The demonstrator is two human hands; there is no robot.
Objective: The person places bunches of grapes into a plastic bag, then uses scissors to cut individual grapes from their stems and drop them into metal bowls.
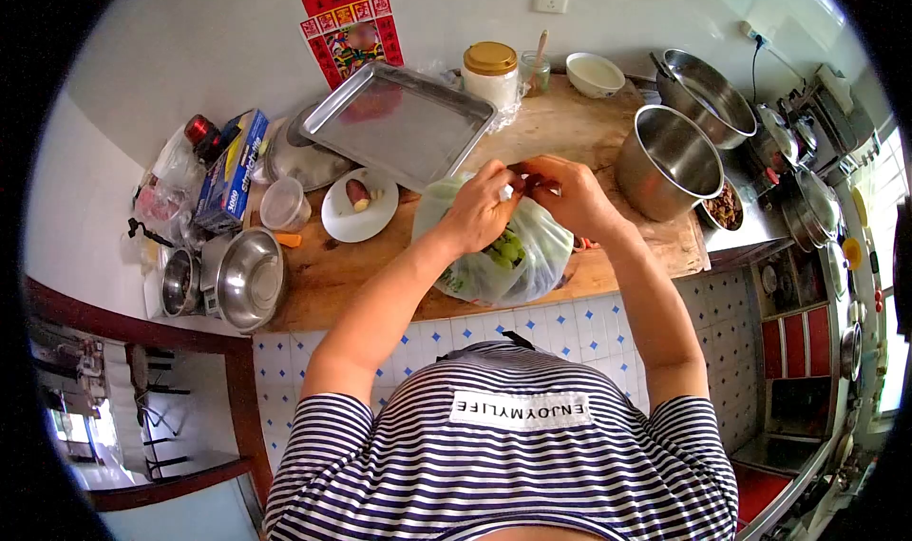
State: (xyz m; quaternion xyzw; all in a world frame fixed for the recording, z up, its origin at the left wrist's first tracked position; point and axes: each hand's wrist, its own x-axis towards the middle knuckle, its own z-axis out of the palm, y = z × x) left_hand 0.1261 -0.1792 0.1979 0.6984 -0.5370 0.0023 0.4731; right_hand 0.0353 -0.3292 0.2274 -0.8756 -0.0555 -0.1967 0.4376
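A thin, pale plastic bag (541,256) stands on the wooden table near its front edge. Through its side shows something green, leafy or podded vegetables (506,248). My left hand (478,210) has its fingers pinched on the gathered top of the bag from the left. Close against it, my right hand (575,196) is closed on the same bunched plastic. A white bit of the bag's top pokes out between the fingers. The fingertips partly cover each other. Just right of the bag, small red things peek out on the table.
A metal tray (389,128) lies behind the bag. To the left are a white plate (340,226) with reddish-brown and pale pieces, a steel bowl (249,280) and a stretch-film box (231,172). Right stand two tall pots (655,180); a gold-lidded jar (489,80) is behind.
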